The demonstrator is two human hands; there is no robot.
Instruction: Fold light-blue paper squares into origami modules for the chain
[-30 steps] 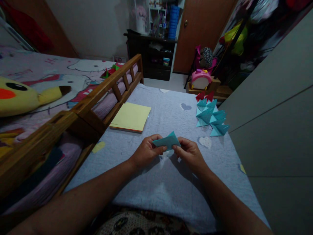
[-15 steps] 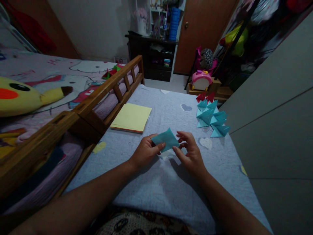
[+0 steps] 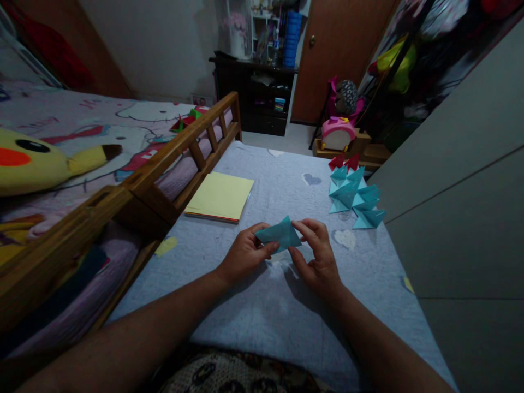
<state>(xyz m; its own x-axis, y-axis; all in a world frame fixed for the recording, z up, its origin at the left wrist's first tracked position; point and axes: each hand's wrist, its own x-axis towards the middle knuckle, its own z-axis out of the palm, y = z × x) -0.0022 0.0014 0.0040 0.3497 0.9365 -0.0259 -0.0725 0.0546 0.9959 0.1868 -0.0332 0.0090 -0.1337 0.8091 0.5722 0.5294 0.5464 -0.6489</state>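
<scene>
A small folded sheet of blue origami paper is held above the bed sheet, one pointed corner facing up. My left hand pinches its left part, thumb on top and fingers underneath. On the other side, my right hand has its index finger at the paper's upper right edge and its thumb at the lower edge, with the right corner between them. Several finished blue folded paper pieces stand together at the right, with red folded pieces just behind them.
A stack of yellow-topped square paper lies to the left on the patterned sheet. A wooden bed rail runs along the left, with a yellow plush toy beyond. A pale cabinet borders the right.
The blue paper has tilted slightly, and a crease now shows near its right side. My right index finger has moved in to the upper right edge of the paper. My left hand keeps its grip.
</scene>
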